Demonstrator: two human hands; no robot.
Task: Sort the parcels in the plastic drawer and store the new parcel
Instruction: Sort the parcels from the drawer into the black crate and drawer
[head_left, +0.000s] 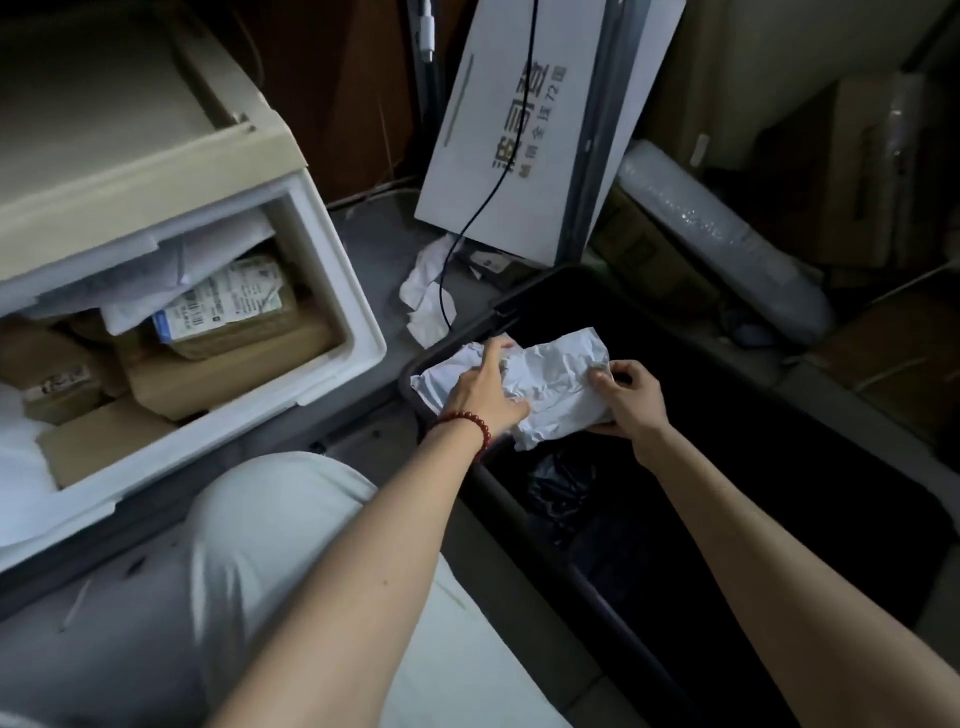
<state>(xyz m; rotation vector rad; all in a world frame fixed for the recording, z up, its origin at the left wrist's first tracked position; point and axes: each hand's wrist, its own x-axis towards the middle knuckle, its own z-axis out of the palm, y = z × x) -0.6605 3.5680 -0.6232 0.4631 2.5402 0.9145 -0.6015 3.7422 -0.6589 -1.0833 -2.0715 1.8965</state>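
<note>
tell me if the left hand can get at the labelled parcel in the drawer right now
Probably, once freed: the drawer stands open and the labelled parcel lies on top of the pile. The left hand grips crumpled white wrapping, so it must let go first.

- The drawer (340, 291) stands pulled out at the left, under the cabinet top (130, 130).
- Parcels (228, 317) lie inside the drawer, some resting on others.
- A bin (524, 291) sits on the floor to the right of the drawer.
- A crumpled wrapper (556, 384) is over the bin's left rim. The left hand (488, 387) grips its left part and the right hand (626, 397) its right edge.
- A paper wad (426, 296) lies on the floor between drawer and bin.
- A flat box (530, 130) leans behind the bin, with a cable (511, 156) hanging across it.
- A bubble-wrap roll (717, 234) lies behind the bin, to the right.
- The person's knee (270, 519) is in front of the drawer.
</note>
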